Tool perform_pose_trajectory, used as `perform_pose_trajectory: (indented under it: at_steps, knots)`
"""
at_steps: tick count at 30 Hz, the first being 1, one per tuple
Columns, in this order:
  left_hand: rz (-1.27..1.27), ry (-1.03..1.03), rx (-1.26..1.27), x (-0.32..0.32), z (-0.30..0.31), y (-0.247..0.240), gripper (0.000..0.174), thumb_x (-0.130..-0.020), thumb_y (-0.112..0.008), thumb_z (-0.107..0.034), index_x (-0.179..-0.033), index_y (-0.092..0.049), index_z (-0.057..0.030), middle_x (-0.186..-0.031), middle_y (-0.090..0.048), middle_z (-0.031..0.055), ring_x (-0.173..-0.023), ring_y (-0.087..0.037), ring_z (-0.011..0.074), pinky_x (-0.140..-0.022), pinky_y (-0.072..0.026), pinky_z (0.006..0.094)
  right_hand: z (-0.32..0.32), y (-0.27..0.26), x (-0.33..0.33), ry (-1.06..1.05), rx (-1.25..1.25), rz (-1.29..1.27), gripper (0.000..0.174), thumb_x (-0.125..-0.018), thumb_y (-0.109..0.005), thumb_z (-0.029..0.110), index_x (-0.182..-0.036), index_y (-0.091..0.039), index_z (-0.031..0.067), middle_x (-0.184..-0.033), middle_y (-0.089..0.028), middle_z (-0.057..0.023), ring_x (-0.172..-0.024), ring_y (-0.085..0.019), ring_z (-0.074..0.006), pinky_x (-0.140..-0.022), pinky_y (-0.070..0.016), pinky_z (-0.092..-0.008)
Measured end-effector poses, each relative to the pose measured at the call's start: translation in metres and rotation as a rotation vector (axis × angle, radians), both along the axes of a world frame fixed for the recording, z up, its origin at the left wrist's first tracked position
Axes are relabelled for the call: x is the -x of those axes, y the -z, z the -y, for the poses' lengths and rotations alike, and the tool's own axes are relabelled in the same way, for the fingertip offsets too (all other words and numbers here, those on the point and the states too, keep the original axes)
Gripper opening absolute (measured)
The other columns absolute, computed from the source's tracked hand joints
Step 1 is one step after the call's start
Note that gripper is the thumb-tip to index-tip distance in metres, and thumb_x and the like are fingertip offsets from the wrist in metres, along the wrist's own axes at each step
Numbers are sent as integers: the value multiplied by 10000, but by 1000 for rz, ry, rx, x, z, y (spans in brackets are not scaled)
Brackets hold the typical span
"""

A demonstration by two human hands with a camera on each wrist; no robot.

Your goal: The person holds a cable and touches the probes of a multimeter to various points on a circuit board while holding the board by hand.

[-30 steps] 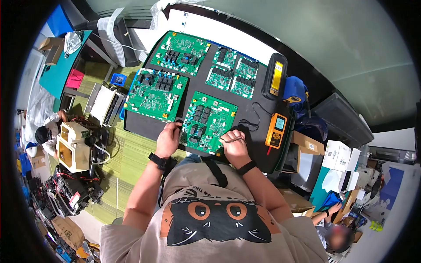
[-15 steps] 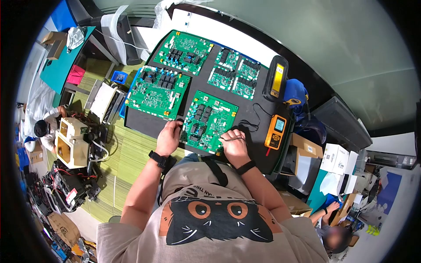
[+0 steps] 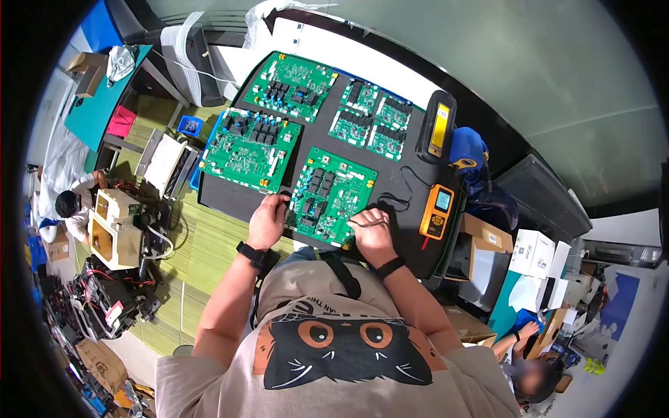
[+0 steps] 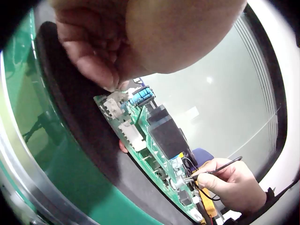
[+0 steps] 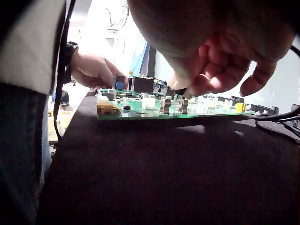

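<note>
A green circuit board (image 3: 331,195) lies on a black mat (image 3: 226,198) in front of me. My left hand (image 3: 279,203) grips the board's left edge; in the left wrist view its fingertips (image 4: 110,79) pinch the board's corner (image 4: 140,136) by a white connector. My right hand (image 3: 360,223) pinches a black test probe (image 4: 226,164) and holds its tip against the board's near right corner (image 5: 180,105). The probe's lead (image 3: 404,198) runs toward an orange multimeter (image 3: 437,210) to the right of the board.
Three more green boards (image 3: 251,150) (image 3: 293,76) (image 3: 369,118) lie farther back on the mat. A black-and-yellow meter (image 3: 441,125) stands beyond the multimeter. Cardboard and white boxes (image 3: 533,251) crowd the right, machines (image 3: 118,230) and another person (image 3: 70,209) the left.
</note>
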State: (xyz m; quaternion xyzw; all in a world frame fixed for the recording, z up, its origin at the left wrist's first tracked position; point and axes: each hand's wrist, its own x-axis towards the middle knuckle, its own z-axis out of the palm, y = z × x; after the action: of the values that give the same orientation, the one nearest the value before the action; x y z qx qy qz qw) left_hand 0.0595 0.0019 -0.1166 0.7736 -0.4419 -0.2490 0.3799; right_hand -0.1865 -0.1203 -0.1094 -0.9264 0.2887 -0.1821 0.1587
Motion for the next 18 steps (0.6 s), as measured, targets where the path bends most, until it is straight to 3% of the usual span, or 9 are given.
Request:
perform_pose_trajectory:
  at_steps: [11, 18]
  knots:
    - [53, 21, 25, 1, -1, 0, 156, -906, -537, -61, -1035, -624, -59, -994, -626, 151, -907, -616, 358, -773, -496, 411, -3, -8, -8, 40, -13, -114, 101, -796, -632, 213, -762, -576, 136, -799, -554, -36, -887, -532, -237, -809, -398, -390]
    - [27, -13, 2, 9, -3, -3, 185, -907, -554, -97, -1064, -611, -17, -985, -620, 193, -937, -597, 379, -807, -492, 421, -5, -10, -11, 38, 19, -114, 98, -793, -629, 202, -776, -576, 122, -795, -555, -43, -872, -534, -241, -803, -396, -398]
